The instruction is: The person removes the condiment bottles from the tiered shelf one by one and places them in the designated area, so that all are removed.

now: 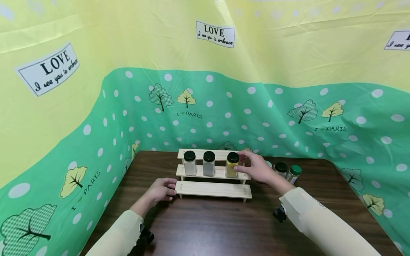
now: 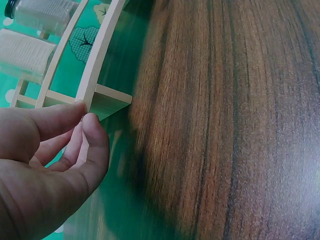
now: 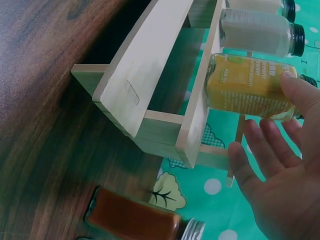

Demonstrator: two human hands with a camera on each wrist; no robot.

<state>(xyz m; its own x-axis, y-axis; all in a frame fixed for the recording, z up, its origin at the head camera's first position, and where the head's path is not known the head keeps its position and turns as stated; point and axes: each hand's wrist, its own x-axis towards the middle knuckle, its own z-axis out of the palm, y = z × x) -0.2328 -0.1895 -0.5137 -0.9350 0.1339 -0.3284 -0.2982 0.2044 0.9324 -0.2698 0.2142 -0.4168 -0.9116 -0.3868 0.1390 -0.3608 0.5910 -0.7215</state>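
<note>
A three-tier pale wooden rack [image 1: 213, 189] stands on the table. At its left end my left hand [image 1: 161, 189] pinches the end of the lowest shelf [image 2: 102, 52] between thumb and fingers. On the middle tier, a glass jar of yellow spice [image 1: 231, 170] with a black lid stands at the right. My right hand [image 1: 257, 169] holds this jar, thumb [image 3: 300, 92] on its near side; the index finger is partly hidden behind it. Two black-lidded jars share that tier: one with whitish contents [image 1: 190, 167], one with greyish contents [image 1: 209, 168].
Right of the rack, behind my right forearm, stand a black-lidded jar [image 1: 281, 168] and a green-lidded jar [image 1: 294, 172]. A jar of reddish-brown contents [image 3: 135, 215] shows in the right wrist view. A patterned green and yellow cloth [image 1: 198, 96] hangs around the dark wooden table [image 1: 217, 224].
</note>
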